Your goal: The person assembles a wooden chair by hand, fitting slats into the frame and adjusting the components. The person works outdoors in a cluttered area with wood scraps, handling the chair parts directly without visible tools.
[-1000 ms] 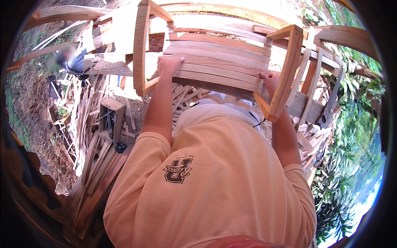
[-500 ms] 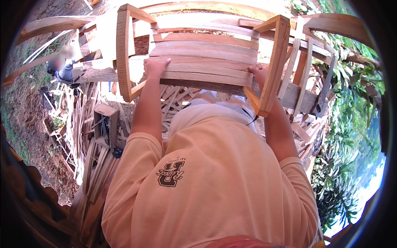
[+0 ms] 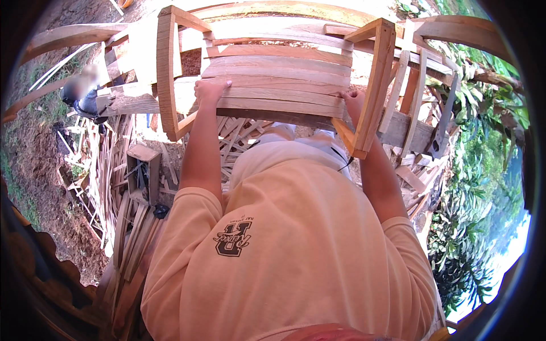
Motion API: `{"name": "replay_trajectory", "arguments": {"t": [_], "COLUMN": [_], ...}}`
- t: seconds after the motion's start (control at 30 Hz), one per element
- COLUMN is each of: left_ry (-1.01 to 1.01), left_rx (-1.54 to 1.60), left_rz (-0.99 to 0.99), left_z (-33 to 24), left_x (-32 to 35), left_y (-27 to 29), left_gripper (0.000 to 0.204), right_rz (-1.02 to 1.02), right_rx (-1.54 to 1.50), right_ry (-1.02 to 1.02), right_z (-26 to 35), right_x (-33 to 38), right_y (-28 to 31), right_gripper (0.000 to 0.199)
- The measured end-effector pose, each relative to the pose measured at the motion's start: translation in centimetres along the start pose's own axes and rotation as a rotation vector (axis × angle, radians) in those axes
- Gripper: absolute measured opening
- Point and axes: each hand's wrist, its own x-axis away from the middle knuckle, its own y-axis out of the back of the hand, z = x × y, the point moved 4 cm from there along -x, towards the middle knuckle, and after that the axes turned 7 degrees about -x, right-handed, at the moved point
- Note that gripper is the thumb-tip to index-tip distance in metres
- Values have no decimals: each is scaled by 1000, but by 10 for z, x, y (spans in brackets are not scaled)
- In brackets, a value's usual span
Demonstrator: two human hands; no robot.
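Row of wooden slats (image 3: pixel 278 81) at 12 o'clock, between two frames: left frame (image 3: pixel 166 74) toward 10–11, right frame (image 3: pixel 373 85) toward 1–2. Left hand (image 3: pixel 210 92) at the slats' 9 o'clock end, closed on them, thumb on top. Right hand (image 3: pixel 354 103) at their 4 o'clock corner, fingers curled; cannot tell whether gripping. Wooden box (image 3: pixel 144 152) at 9, wood strips (image 3: pixel 94 184) beyond.

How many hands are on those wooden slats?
2: the left hand at the left end of the slats, and the right hand at their right end. The person at far left shows no clear hands.
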Motion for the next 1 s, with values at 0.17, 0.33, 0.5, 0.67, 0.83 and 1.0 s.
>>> {"name": "replay_trajectory", "arguments": {"t": [0.17, 0.33, 0.5, 0.67, 0.83, 1.0], "left_ry": [-20, 1, -5, 11, -7, 25], "left_rx": [19, 23, -5, 7, 73, 146], "left_rz": [11, 13, -18, -7, -41, -83], "left_z": [0, 0, 1, -1, 8, 10], "left_x": [0, 7, 7, 8, -4, -5], "left_y": [2, 7, 4, 4, -7, -12], "left_gripper": [118, 116, 116, 117, 115, 101], "right_rz": [-5, 36, 16, 18, -86, 2], "right_rx": [28, 60, 171, 266, 236, -42], "right_ry": [2, -21, 32, 13, 178, -17], "right_z": [-4, 17, -3, -10, 13, 25], "right_x": [-3, 10, -6, -12, 5, 21], "right_y": [2, 6, 4, 4, 5, 0], "right_gripper": [31, 31, 30, 26, 29, 33]}}
